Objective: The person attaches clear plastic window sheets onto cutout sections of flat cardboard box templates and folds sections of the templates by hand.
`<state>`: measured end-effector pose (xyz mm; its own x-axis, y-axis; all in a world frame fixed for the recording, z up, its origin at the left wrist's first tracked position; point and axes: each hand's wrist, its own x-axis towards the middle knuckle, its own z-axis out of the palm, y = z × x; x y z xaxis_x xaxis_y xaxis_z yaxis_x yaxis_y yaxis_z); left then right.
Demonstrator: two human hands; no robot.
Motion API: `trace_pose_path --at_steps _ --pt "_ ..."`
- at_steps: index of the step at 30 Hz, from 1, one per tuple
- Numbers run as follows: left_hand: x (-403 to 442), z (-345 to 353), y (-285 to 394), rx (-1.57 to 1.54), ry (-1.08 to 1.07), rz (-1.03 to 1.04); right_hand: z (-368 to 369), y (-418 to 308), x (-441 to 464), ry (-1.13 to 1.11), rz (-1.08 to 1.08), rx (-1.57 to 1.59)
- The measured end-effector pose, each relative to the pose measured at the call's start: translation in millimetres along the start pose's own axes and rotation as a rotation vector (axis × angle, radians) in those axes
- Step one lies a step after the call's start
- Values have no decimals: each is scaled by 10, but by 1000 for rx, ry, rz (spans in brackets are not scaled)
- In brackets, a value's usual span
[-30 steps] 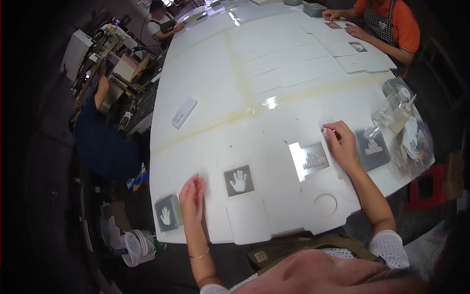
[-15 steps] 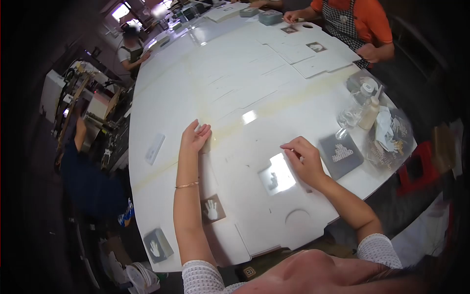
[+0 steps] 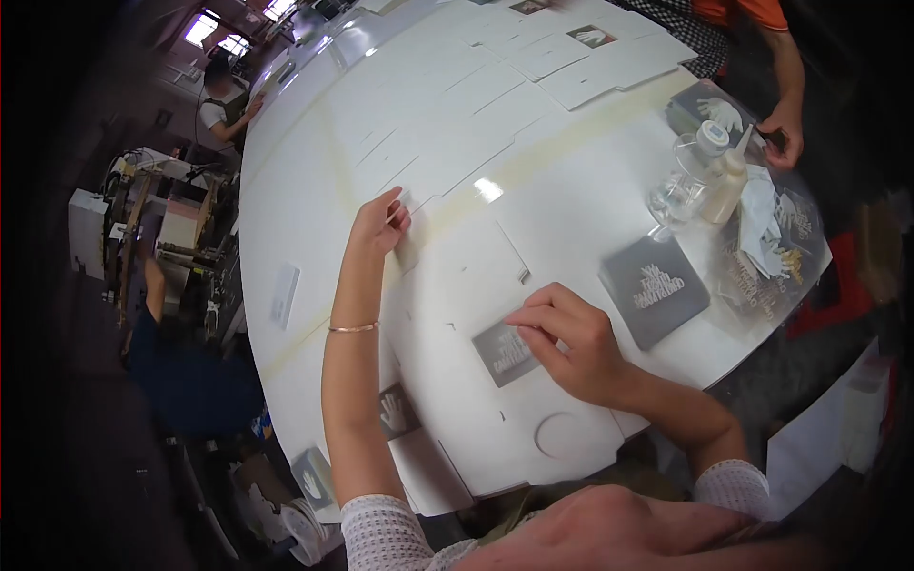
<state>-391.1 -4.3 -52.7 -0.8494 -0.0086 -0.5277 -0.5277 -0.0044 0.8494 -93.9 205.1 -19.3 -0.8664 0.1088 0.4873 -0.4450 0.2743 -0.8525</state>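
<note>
My right hand (image 3: pixel 576 347) is closed in a pinch, its thumb and forefinger over the pale raised lettering on a grey rectangle (image 3: pixel 490 360). Whatever lies between those fingertips is too small to make out. This rectangle shows within a flat white sheet (image 3: pixel 466 419) on the table. Farther forward, my left hand (image 3: pixel 379 226) hovers over the sheet's left side, fingers curled. A small whitish thing shows at its fingertips, its kind unclear. To the right of my right hand lies a grey square block (image 3: pixel 624 281) with similar white lettering.
At right stand a nozzle bottle (image 3: pixel 725 202) and a capped jar (image 3: pixel 712 138), beside a pale cloth (image 3: pixel 759 228). A co-worker's hand (image 3: pixel 785 138) is near them. Grey pieces with white hand shapes (image 3: pixel 312 476) lie at left. A translucent strip (image 3: pixel 285 295) rests farther up.
My right hand has moved onto the lettered grey rectangle, where glare has faded. The left hand's fingers have curled in more. The co-worker's hand has come down beside the bottles. My view has shifted.
</note>
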Motion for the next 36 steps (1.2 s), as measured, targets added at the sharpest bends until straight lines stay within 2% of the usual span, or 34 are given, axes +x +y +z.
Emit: trace_pose_path --at_steps 1,3,4,6,7,9,10,12,16,20,22,23,25,26,28,30,32,33,34,36 --pt "-98 69 54 -2 10 -5 -5 -3 -6 -8 4 8" --pt "-279 147 167 -295 194 32 0 -11 -15 20 -23 23" --pt "-259 76 159 -291 210 30 -9 -25 -22 13 -18 37" --pt "-151 -174 139 -98 266 190 -21 -56 -25 -1 -28 27" --pt "-107 -258 133 -92 279 197 -12 -61 -38 -2 -32 42" --pt "-109 -358 195 -325 277 -84 -8 -60 -39 -15 -41 26" --pt "-105 -394 213 -328 284 -71 -7 -57 -41 -17 -53 34" --pt "-175 -302 207 -415 100 -96 2 -50 -57 -31 -8 54" --pt "-203 -47 197 -287 104 -51 12 -36 -65 -19 -20 63" --pt "-10 -180 194 -197 135 -82 13 -43 -76 -23 -19 62" --pt "95 -285 178 -291 31 -276 16 -46 -82 -28 -25 54" --pt "54 -263 180 -292 27 -271 23 -34 -91 -45 -22 68" --pt "-20 -178 113 -410 -251 -175 22 -29 -90 -58 -18 73" --pt "-55 -87 103 -411 -258 -175 21 -32 -88 -63 -14 64" --pt "-164 112 73 -630 -278 -183 24 -30 -95 -75 -10 51" --pt "-272 391 94 -638 -234 -140 32 -16 -96 -76 1 38" --pt "-352 676 83 -793 78 -184 27 -12 -88 -73 -2 34" --pt "-355 754 16 -667 64 -108 20 -7 -82 -69 -4 29" --pt "-355 815 -32 -668 59 -110 16 -5 -76 -68 -3 24" --pt "-393 936 -110 -190 -229 183 12 0 -73 -69 17 50"
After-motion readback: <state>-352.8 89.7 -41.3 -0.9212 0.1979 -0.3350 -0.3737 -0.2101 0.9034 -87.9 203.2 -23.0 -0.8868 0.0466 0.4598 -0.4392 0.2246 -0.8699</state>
